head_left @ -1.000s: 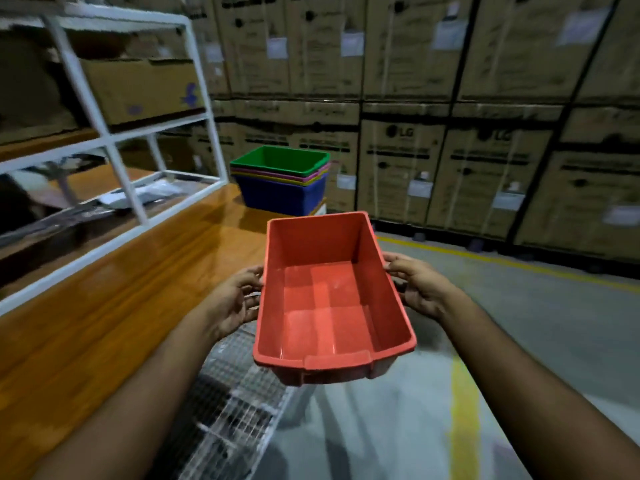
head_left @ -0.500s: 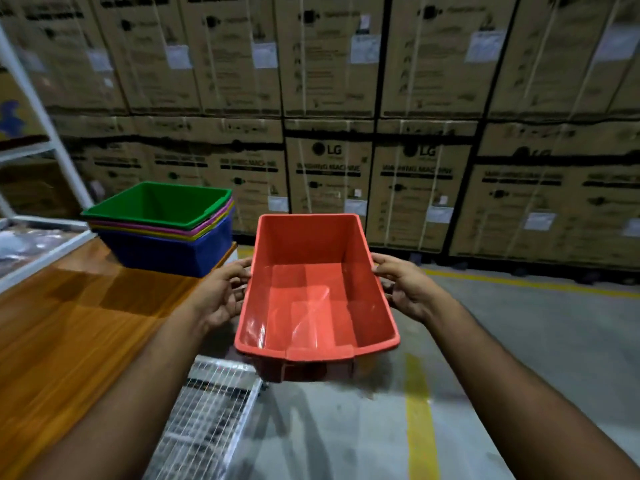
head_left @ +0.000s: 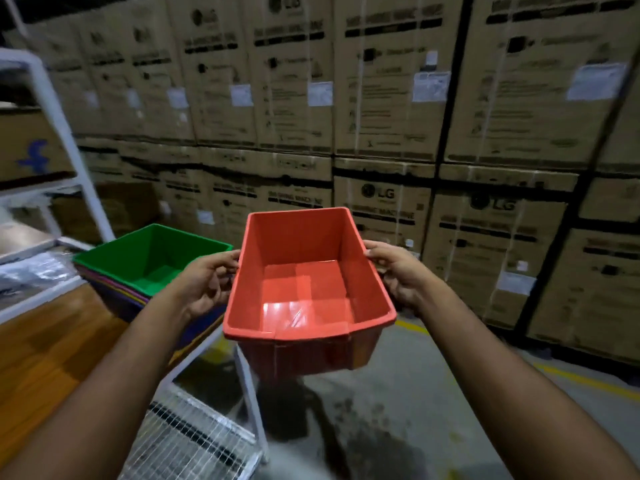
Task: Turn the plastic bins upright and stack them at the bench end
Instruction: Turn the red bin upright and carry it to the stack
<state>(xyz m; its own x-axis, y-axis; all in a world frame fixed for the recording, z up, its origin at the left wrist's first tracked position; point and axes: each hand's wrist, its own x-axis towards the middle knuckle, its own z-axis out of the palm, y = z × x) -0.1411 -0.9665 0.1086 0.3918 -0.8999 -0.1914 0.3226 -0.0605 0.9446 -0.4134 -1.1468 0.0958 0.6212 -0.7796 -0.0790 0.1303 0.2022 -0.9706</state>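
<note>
Holding red bin (head_left: 304,289) upright, green-topped stack (head_left: 149,258) left, cartons (head_left: 381,116) behind

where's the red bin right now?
In the head view the red bin is centre frame, upright and held in the air by the left hand and right hand, just right of the green bin topping the stack at the bench end.

Stacked cartons (head_left: 381,98) — grey floor (head_left: 398,410)

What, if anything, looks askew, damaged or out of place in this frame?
Nothing stands out. The red bin is upright and empty, held by the left hand and right hand beside the nested stack topped by the green bin at the bench end.
</note>
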